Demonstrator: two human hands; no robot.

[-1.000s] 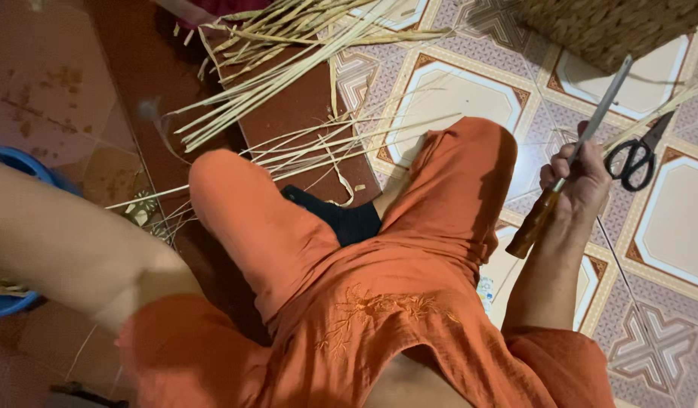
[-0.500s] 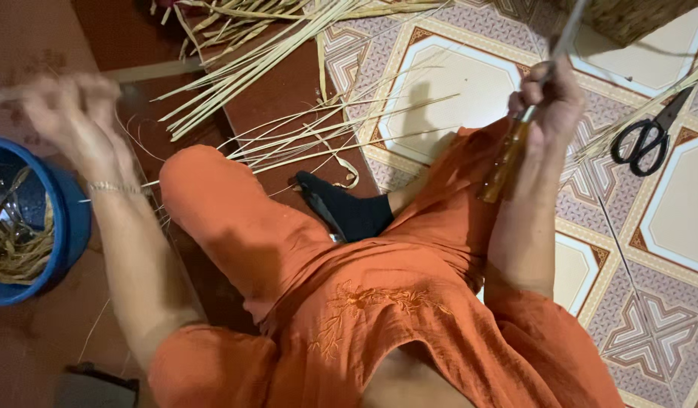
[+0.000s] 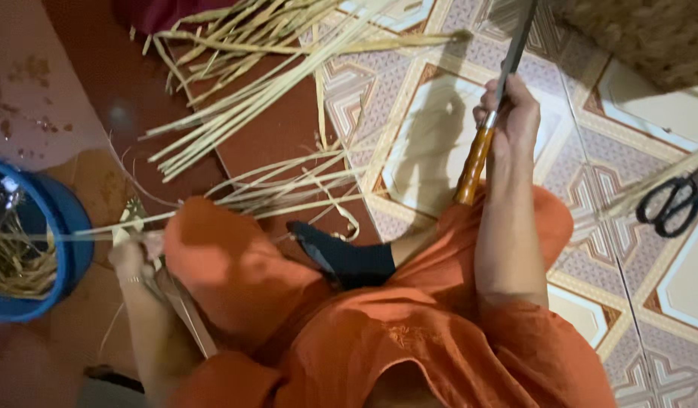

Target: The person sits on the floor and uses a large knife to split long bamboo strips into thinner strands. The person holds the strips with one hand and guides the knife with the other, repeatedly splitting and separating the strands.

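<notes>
while our right hand (image 3: 509, 121) grips the wooden-handled knife (image 3: 485, 132) blade-up, our left hand (image 3: 134, 253) pinches a thin bamboo strip (image 3: 77, 230) beside the blue basin (image 3: 66, 219). it looks light, springy, probably sharp-edged; we'd grip it near the hand-side end.

**Floor and what lies on it**

Patterned tiled floor (image 3: 432, 151) to the right, plain red-brown to the left; a spread of pale reed strips (image 3: 251, 98) lies across it; black scissors (image 3: 670, 202) at right; blue basin (image 3: 43, 242) at left.
</notes>
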